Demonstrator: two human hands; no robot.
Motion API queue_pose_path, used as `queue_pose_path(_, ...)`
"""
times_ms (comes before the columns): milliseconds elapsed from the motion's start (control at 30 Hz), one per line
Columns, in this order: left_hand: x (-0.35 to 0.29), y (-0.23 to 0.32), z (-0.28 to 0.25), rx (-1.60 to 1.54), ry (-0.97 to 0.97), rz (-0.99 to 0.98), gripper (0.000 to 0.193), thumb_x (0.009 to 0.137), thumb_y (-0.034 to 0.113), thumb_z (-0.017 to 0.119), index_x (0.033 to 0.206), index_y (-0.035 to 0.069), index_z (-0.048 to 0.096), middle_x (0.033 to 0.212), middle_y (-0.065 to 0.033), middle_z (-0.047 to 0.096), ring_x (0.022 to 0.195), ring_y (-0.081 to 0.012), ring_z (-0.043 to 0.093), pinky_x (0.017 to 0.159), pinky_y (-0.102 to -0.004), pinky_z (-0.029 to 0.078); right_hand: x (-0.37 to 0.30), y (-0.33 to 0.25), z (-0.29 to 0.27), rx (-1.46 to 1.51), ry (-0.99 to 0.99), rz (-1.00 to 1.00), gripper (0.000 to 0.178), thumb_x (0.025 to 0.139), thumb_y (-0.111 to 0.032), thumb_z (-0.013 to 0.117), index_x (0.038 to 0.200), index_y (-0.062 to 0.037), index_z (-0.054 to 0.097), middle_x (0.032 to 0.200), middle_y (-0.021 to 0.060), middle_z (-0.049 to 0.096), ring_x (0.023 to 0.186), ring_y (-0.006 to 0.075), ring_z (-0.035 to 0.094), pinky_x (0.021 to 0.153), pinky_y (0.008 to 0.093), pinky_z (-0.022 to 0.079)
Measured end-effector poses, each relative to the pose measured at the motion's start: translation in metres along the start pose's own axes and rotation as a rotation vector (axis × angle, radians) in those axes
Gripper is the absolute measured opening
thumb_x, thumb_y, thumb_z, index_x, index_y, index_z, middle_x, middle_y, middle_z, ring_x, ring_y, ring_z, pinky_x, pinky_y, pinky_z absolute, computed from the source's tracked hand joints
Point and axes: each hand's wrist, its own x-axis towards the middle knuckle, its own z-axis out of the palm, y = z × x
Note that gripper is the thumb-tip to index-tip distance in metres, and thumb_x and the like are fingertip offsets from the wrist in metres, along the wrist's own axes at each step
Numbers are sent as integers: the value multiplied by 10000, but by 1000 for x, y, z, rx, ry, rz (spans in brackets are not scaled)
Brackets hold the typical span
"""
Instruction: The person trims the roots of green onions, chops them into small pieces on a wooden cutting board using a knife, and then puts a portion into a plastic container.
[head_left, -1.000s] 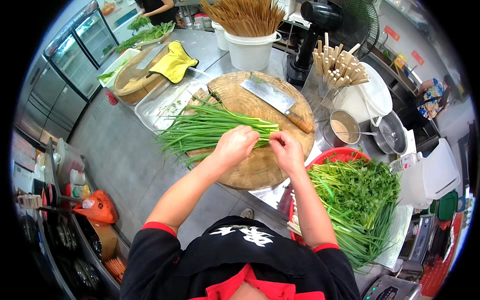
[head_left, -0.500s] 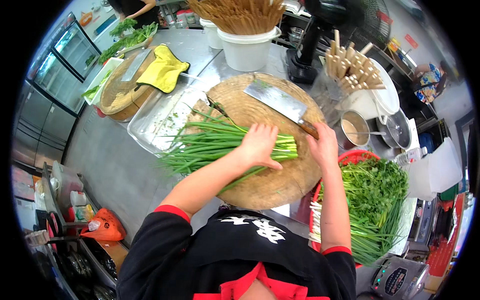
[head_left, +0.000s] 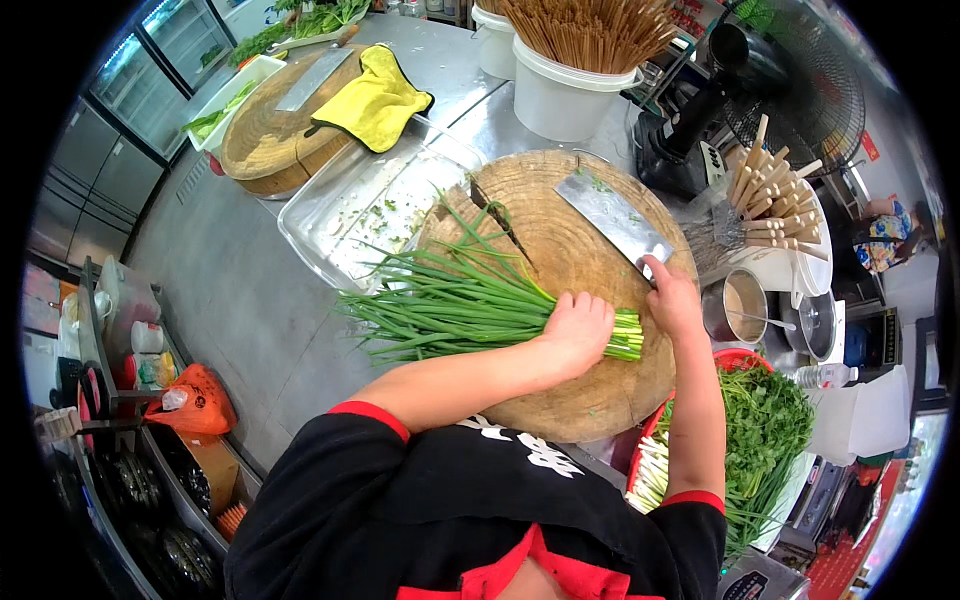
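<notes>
A bunch of scallions (head_left: 450, 305) lies across the round wooden chopping block (head_left: 560, 405), with its trimmed pale ends to the right and its green tips hanging past the block's left edge. My left hand (head_left: 580, 328) is closed over the bunch near those cut ends. At the block's right side, my right hand (head_left: 675, 298) grips the handle of a cleaver (head_left: 612, 220), its thumb at the base of the blade. The blade rests flat on the far part of the block, apart from the scallions. A dark crack (head_left: 502, 222) runs through the wood.
Left of the block sits a clear plastic tray (head_left: 330, 215) with green scraps. A second chopping block (head_left: 245, 150) carries a yellow cloth (head_left: 375, 100) and another cleaver (head_left: 315, 78). On the right stand a red basket of greens (head_left: 765, 420), a metal pot (head_left: 735, 305) and wooden-handled strainers (head_left: 775, 205).
My left fingers have gone from spread on the scallions to closed around them, and the bunch looks gathered tighter. My right hand has wrapped round the cleaver's handle. The whole view has shifted.
</notes>
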Motion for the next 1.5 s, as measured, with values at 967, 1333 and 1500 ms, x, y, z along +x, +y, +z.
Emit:
queue_pose_path(967,5,-22,-45,-202,7,-19,833,679,382,784,1300,-33,416,1250,-187,501,1144,-358,494,941,-453,417,-133,-66,-64,349,-46,165,401,784,-49,540,1162,37,435,927,264,578,781,462,607,710,504,500)
queue_pose_path(1333,8,-39,-28,-495,205,125,170,740,95,693,867,7,621,1102,-165,589,1024,-341,567,897,-429,449,-114,-73,-56,203,-238,283,384,803,-34,486,1173,15,394,830,258,625,706,432,640,631,516,515)
queue_pose_path(1500,10,-34,-14,-533,240,108,178,763,52,678,922,20,605,1130,-177,581,1050,-358,554,896,-433,452,-113,-68,-52,207,-222,267,289,831,-44,489,1104,18,416,740,260,618,643,433,613,597,523,486)
